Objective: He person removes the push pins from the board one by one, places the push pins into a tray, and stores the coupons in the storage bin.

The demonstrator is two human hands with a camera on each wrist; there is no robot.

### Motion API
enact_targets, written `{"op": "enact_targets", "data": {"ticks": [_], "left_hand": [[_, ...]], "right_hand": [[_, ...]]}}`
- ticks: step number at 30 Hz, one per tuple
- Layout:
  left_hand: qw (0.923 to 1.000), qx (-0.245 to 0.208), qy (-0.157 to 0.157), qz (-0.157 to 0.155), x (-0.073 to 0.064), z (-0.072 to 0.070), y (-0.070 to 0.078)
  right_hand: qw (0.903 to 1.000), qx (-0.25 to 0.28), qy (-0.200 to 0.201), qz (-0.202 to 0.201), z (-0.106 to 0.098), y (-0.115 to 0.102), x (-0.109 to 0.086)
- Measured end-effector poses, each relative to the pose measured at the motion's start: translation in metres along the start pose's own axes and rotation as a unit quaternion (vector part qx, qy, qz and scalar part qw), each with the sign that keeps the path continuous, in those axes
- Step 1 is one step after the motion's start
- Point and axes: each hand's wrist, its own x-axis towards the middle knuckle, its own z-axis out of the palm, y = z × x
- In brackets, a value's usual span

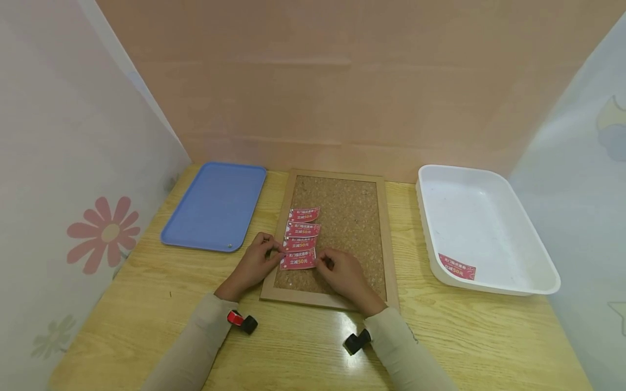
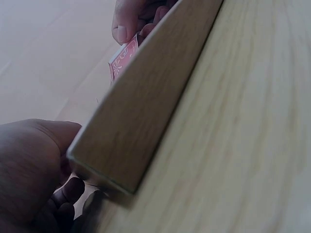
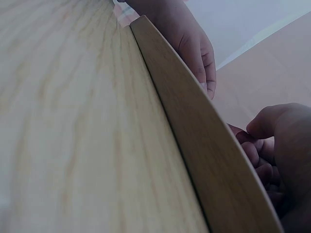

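Several red paper coupons with white and yellow print run in an overlapping column down the left part of a wood-framed cork board [image 1: 349, 228]. Small pins show at the left ends of the upper ones. The lowest coupon [image 1: 299, 260] lies between both hands. My left hand [image 1: 255, 262] pinches its left end, thumb and index finger together; a small dark spot shows by these fingertips. On the right, my right hand [image 1: 342, 272] pinches the coupon's lower right corner, other fingers curled. In the left wrist view, the board's edge [image 2: 141, 107] hides the left fingertips.
A blue tray [image 1: 215, 206] stands left of the board, with a tiny pin-like object [image 1: 230, 246] at its near right corner. To the right is a white bin [image 1: 489, 228] holding one red coupon [image 1: 457, 266]. A wall closes the back of the wooden table [image 1: 303, 347].
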Motion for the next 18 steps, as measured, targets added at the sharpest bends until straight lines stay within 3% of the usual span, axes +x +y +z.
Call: {"op": "enact_targets", "data": {"ticks": [18], "left_hand": [[0.9998, 0.01, -0.004, 0.013, -0.0007, 0.0006, -0.0016]], "right_hand": [[1.0, -0.001, -0.004, -0.004, -0.0012, -0.0009, -0.0006]]}}
